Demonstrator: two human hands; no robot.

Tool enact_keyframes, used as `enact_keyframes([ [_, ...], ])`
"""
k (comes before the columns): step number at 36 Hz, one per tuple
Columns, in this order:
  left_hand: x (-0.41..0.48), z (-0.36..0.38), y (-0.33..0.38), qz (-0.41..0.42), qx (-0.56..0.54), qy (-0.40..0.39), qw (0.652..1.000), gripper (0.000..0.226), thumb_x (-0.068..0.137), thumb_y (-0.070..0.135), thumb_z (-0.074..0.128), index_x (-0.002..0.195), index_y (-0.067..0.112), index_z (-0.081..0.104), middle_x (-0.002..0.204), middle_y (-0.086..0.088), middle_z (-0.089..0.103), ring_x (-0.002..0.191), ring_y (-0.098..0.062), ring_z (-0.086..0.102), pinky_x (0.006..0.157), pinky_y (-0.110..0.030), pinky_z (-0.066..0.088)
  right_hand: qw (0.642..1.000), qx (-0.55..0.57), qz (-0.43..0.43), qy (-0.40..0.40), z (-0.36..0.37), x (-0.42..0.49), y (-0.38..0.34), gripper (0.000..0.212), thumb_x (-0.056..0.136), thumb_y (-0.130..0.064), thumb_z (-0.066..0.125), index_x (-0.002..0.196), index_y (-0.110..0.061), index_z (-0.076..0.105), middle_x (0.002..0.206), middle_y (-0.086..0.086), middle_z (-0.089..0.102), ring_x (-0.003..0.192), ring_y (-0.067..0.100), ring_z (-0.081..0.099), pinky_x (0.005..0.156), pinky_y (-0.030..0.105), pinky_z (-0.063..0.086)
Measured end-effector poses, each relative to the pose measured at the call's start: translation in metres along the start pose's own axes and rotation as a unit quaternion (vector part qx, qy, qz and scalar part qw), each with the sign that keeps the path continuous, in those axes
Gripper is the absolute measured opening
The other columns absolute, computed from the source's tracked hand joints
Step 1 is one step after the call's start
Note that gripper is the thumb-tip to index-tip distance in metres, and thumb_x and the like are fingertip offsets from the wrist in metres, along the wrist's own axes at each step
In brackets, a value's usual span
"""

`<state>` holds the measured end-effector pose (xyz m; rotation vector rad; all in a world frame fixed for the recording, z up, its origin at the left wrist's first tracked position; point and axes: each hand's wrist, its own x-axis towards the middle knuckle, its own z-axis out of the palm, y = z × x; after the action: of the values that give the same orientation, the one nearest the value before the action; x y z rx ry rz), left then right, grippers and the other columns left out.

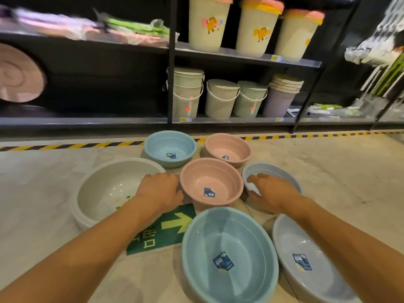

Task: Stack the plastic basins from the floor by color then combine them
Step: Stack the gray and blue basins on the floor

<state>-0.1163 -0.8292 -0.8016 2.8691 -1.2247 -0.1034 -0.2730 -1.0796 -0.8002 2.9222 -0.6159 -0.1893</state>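
Several basins sit on the floor. A pink basin [211,182] is in the middle, with a second pink basin [227,148] behind it. A small blue basin [170,147] stands at the back left and a large blue basin [229,248] lies nearest me. A small grey basin [277,171] is on the right and a large grey basin [306,259] at the front right. A big white basin [105,189] is on the left. My left hand [159,189] grips the middle pink basin's left rim with curled fingers. My right hand [271,191] hovers over the small grey basin's left rim, fingers spread, just short of the pink basin.
A green floor sign with an arrow [161,230] lies between the white and large blue basins. Black shelving [170,84] with buckets [220,99] stands behind a yellow-black floor stripe [65,146]. Bare floor spreads to the left and right.
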Motion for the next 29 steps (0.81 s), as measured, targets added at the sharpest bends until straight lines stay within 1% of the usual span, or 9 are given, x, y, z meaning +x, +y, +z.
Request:
enact_keyframes([
  [3, 0.011, 0.003, 0.031, -0.008, 0.0, -0.001, 1.0, 0.037, 0.094, 0.047, 0.047, 0.121, 0.024, 0.058, 0.115, -0.002, 0.066, 0.101, -0.021, 0.061, 0.087, -0.038, 0.049, 1.0, 0.001, -0.018, -0.004, 0.007, 0.001, 0.027, 0.047, 0.103, -0.043, 0.039, 0.146, -0.025, 0.042, 0.13, 0.005, 0.061, 0.11, 0.028, 0.061, 0.09, 0.043, 0.054],
  [8, 0.034, 0.024, 0.101, -0.024, 0.008, 0.004, 1.0, 0.042, 0.091, 0.054, 0.047, 0.122, 0.027, 0.058, 0.11, 0.0, 0.068, 0.092, -0.02, 0.064, 0.082, -0.04, 0.056, 0.999, 0.005, -0.043, -0.017, 0.031, 0.002, 0.094, 0.051, 0.101, -0.044, 0.041, 0.148, -0.026, 0.04, 0.137, 0.006, 0.057, 0.115, 0.029, 0.059, 0.094, 0.042, 0.052],
  [13, 0.068, 0.035, 0.193, -0.028, 0.012, -0.007, 1.0, 0.045, 0.094, 0.048, 0.047, 0.13, 0.022, 0.055, 0.128, -0.002, 0.062, 0.11, -0.024, 0.06, 0.093, -0.038, 0.051, 0.998, -0.007, -0.068, 0.001, 0.054, 0.003, 0.18, 0.05, 0.103, -0.043, 0.042, 0.15, -0.026, 0.036, 0.145, 0.002, 0.051, 0.122, 0.028, 0.056, 0.088, 0.037, 0.049],
  [17, 0.099, 0.038, 0.271, -0.023, -0.004, -0.016, 1.0, 0.044, 0.096, 0.045, 0.048, 0.134, 0.024, 0.053, 0.136, -0.001, 0.058, 0.12, -0.025, 0.055, 0.101, -0.041, 0.045, 0.998, 0.01, -0.06, -0.005, 0.072, 0.005, 0.25, 0.049, 0.102, -0.045, 0.042, 0.148, -0.026, 0.038, 0.143, 0.003, 0.051, 0.121, 0.03, 0.056, 0.089, 0.04, 0.051],
  [21, 0.12, 0.042, 0.324, -0.041, -0.004, 0.016, 0.999, 0.036, 0.098, 0.043, 0.047, 0.128, 0.024, 0.057, 0.124, 0.0, 0.063, 0.109, -0.025, 0.06, 0.093, -0.039, 0.046, 0.997, -0.001, -0.075, -0.004, 0.091, 0.013, 0.297, 0.048, 0.103, -0.043, 0.04, 0.147, -0.025, 0.038, 0.141, 0.005, 0.052, 0.117, 0.032, 0.058, 0.084, 0.04, 0.05],
  [23, 0.138, 0.052, 0.351, -0.058, -0.007, 0.017, 0.998, 0.037, 0.095, 0.044, 0.048, 0.123, 0.022, 0.058, 0.119, -0.002, 0.065, 0.103, -0.026, 0.061, 0.086, -0.038, 0.047, 0.996, -0.004, -0.094, -0.006, 0.102, 0.026, 0.325, 0.048, 0.103, -0.042, 0.04, 0.148, -0.025, 0.038, 0.141, 0.005, 0.051, 0.117, 0.032, 0.058, 0.08, 0.039, 0.048],
  [25, 0.148, 0.059, 0.366, -0.073, -0.012, 0.008, 0.997, 0.038, 0.093, 0.042, 0.048, 0.124, 0.02, 0.057, 0.118, -0.003, 0.064, 0.102, -0.027, 0.061, 0.079, -0.036, 0.043, 0.993, -0.012, -0.116, -0.015, 0.109, 0.043, 0.341, 0.048, 0.103, -0.041, 0.04, 0.148, -0.024, 0.038, 0.14, 0.005, 0.052, 0.117, 0.031, 0.058, 0.079, 0.037, 0.047],
  [27, 0.154, 0.061, 0.373, -0.089, -0.007, 0.008, 0.996, 0.039, 0.094, 0.042, 0.047, 0.126, 0.02, 0.056, 0.119, -0.003, 0.063, 0.103, -0.027, 0.061, 0.078, -0.036, 0.041, 0.989, -0.015, -0.143, -0.013, 0.112, 0.058, 0.348, 0.047, 0.103, -0.041, 0.039, 0.147, -0.024, 0.038, 0.139, 0.004, 0.053, 0.117, 0.03, 0.058, 0.081, 0.037, 0.048],
  [29, 0.155, 0.063, 0.377, -0.099, -0.006, 0.017, 0.995, 0.041, 0.095, 0.044, 0.045, 0.127, 0.021, 0.055, 0.119, -0.004, 0.064, 0.104, -0.028, 0.061, 0.081, -0.038, 0.045, 0.986, -0.021, -0.165, -0.008, 0.113, 0.07, 0.353, 0.047, 0.103, -0.042, 0.039, 0.146, -0.023, 0.038, 0.138, 0.004, 0.053, 0.117, 0.03, 0.058, 0.08, 0.037, 0.048],
])
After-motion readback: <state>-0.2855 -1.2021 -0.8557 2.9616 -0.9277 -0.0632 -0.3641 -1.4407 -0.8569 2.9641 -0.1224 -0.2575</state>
